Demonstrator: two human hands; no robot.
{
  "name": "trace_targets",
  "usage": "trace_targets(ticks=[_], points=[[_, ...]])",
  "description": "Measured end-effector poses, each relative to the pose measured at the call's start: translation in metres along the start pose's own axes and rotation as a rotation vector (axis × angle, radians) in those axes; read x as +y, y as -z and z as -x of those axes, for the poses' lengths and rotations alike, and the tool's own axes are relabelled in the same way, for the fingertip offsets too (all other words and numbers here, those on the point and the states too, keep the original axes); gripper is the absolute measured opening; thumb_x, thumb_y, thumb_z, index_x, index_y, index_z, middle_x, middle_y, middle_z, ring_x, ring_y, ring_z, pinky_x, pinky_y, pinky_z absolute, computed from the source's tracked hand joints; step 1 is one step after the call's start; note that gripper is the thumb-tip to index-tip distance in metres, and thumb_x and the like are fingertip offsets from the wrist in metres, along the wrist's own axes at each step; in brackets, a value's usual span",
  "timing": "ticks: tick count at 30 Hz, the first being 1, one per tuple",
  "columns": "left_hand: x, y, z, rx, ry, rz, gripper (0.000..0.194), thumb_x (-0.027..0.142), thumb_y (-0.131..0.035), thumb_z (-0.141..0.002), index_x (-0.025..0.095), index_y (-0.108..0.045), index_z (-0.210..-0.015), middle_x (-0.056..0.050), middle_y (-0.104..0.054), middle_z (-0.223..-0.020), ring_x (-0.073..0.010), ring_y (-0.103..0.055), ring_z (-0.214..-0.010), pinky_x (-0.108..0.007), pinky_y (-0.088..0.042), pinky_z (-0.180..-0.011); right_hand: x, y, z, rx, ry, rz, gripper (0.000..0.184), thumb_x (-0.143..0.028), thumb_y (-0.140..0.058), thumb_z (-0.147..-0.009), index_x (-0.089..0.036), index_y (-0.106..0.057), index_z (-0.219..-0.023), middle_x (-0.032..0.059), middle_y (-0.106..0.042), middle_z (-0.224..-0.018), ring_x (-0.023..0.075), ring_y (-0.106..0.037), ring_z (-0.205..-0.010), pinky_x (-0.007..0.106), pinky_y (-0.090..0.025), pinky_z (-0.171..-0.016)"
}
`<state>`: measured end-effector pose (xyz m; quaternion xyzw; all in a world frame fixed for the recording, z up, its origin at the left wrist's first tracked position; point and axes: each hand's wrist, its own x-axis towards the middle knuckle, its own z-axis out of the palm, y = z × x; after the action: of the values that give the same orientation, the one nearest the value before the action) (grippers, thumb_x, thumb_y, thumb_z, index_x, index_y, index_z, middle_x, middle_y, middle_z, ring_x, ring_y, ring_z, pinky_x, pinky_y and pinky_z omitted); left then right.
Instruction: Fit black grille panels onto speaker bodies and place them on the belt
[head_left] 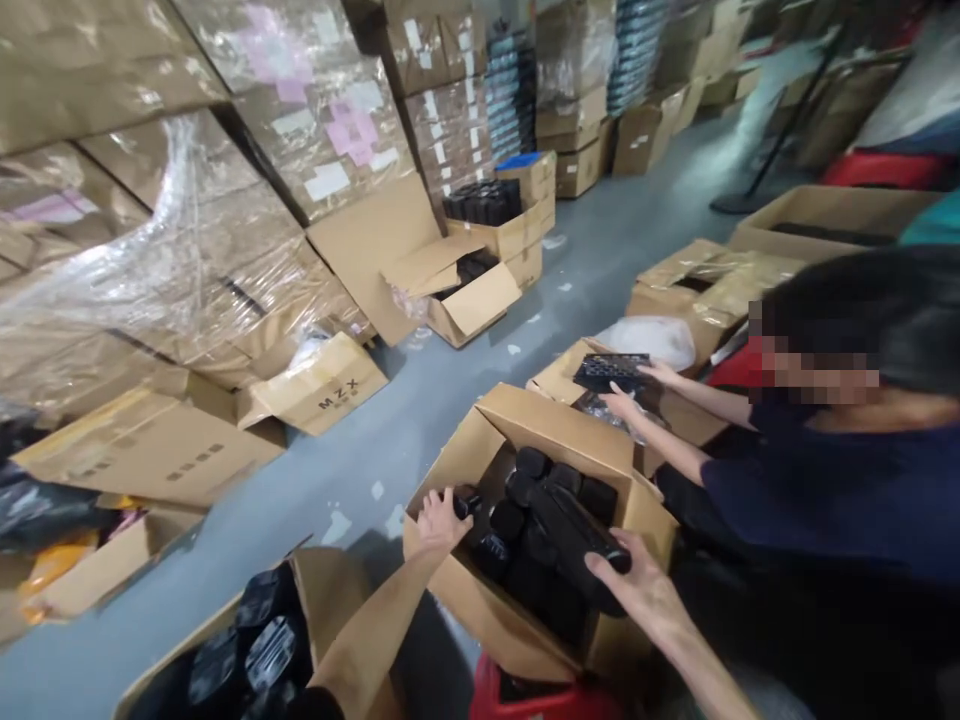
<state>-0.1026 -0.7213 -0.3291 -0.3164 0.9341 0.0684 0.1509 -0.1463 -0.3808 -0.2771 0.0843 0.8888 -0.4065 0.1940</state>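
An open cardboard box (450, 590) in front of me holds several black, rounded-end pieces (507, 520). My right hand (637, 585) grips the near end of a long black piece (574, 520), which lies tilted over the others at the box's right side. My left hand (444, 520) reaches over the box's left wall, its fingers closed around the end of a smaller-looking black piece (466, 502). Most of that piece is hidden, and its kind does not show.
At my right a co-worker's hands (626, 400) hold a black perforated piece (611, 370). Another carton of black pieces (274, 640) stands at lower left. A red stool-like thing (517, 700) is under the box. Wrapped cartons (300, 120) are stacked along the left.
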Motion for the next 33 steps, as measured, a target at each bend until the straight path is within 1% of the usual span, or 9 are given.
trace_targets(ticks=[2,5,7,10,14,19,25,29,33], points=[[-0.006,-0.017,-0.02,-0.022,0.016,-0.022,0.072,0.047,-0.073,-0.079,0.024,-0.05,-0.143,-0.017,-0.055,-0.134,-0.036,-0.049,-0.131,-0.046,-0.04,-0.105,-0.011,-0.023,-0.021,-0.1,-0.019,0.075,0.057,-0.064,-0.066,-0.067,-0.034,-0.065,-0.115,0.0105,-0.076,-0.094,0.0381,-0.078,-0.091,0.048,-0.059,-0.082],[-0.016,-0.041,-0.038,-0.074,0.024,-0.049,0.076,0.046,-0.074,-0.08,0.023,-0.047,-0.148,-0.019,-0.052,-0.137,-0.037,-0.048,-0.132,-0.047,-0.039,-0.107,-0.043,-0.053,-0.057,-0.175,0.014,0.229,0.066,-0.063,-0.065,-0.072,-0.027,-0.06,-0.127,0.0135,-0.07,-0.102,0.0368,-0.076,-0.094,0.047,-0.058,-0.084],[-0.022,-0.056,-0.041,-0.115,0.012,-0.062,0.078,0.043,-0.075,-0.078,0.023,-0.048,-0.149,-0.019,-0.052,-0.138,-0.0379,-0.048,-0.132,-0.048,-0.039,-0.107,-0.068,-0.077,-0.085,-0.207,0.064,0.324,0.07,-0.06,-0.064,-0.076,-0.021,-0.057,-0.134,0.0149,-0.065,-0.109,0.0344,-0.075,-0.096,0.045,-0.056,-0.087],[-0.028,-0.078,-0.04,-0.18,-0.01,-0.073,0.082,0.04,-0.077,-0.076,0.023,-0.047,-0.151,-0.02,-0.054,-0.136,-0.0392,-0.049,-0.128,-0.049,-0.041,-0.106,-0.101,-0.115,-0.127,-0.215,0.157,0.431,0.069,-0.053,-0.066,-0.079,-0.021,-0.054,-0.139,0.0168,-0.057,-0.124,0.035,-0.069,-0.109,0.044,-0.051,-0.094],[-0.035,-0.101,-0.039,-0.247,-0.03,-0.062,0.09,0.041,-0.079,-0.075,0.024,-0.042,-0.155,-0.019,-0.053,-0.139,-0.0396,-0.047,-0.129,-0.05,-0.041,-0.109,-0.121,-0.166,-0.173,-0.219,0.292,0.547,0.069,-0.05,-0.07,-0.081,-0.024,-0.051,-0.142,0.018,-0.05,-0.133,0.039,-0.059,-0.121,0.046,-0.043,-0.099],[-0.036,-0.119,-0.041,-0.329,-0.076,-0.01,0.095,0.039,-0.087,-0.069,0.025,-0.046,-0.153,-0.017,-0.053,-0.139,-0.0392,-0.047,-0.128,-0.049,-0.039,-0.111,-0.109,-0.228,-0.191,-0.323,0.423,0.692,0.074,-0.046,-0.077,-0.079,-0.023,-0.05,-0.144,0.0187,-0.051,-0.134,0.0412,-0.053,-0.122,0.049,-0.037,-0.098],[-0.036,-0.134,-0.04,-0.36,-0.08,0.029,0.108,0.036,-0.09,-0.068,0.021,-0.034,-0.16,-0.021,-0.05,-0.146,-0.0425,-0.047,-0.132,-0.052,-0.038,-0.113,-0.071,-0.299,-0.17,-0.51,0.523,0.806,0.071,-0.033,-0.085,-0.075,-0.031,-0.058,-0.141,0.0157,-0.049,-0.144,0.0396,-0.049,-0.126,0.049,-0.031,-0.101],[-0.041,-0.152,-0.036,-0.423,-0.093,0.063,0.116,0.025,-0.091,-0.065,0.022,-0.029,-0.163,-0.02,-0.046,-0.156,-0.0415,-0.052,-0.133,-0.047,-0.044,-0.111,-0.047,-0.327,-0.157,-0.596,0.516,0.83,0.072,-0.029,-0.085,-0.077,-0.028,-0.058,-0.144,0.0178,-0.047,-0.151,0.0406,-0.048,-0.127,0.05,-0.031,-0.101],[-0.039,-0.167,-0.033,-0.487,-0.08,0.086,0.117,0.025,-0.087,-0.068,0.021,-0.022,-0.165,-0.021,-0.023,-0.171,-0.0445,-0.049,-0.14,-0.048,-0.043,-0.113,-0.035,-0.337,-0.155,-0.701,0.53,0.796,0.082,-0.026,-0.083,-0.078,-0.032,-0.049,-0.153,0.0161,-0.035,-0.164,0.041,-0.041,-0.135,0.05,-0.027,-0.107]])
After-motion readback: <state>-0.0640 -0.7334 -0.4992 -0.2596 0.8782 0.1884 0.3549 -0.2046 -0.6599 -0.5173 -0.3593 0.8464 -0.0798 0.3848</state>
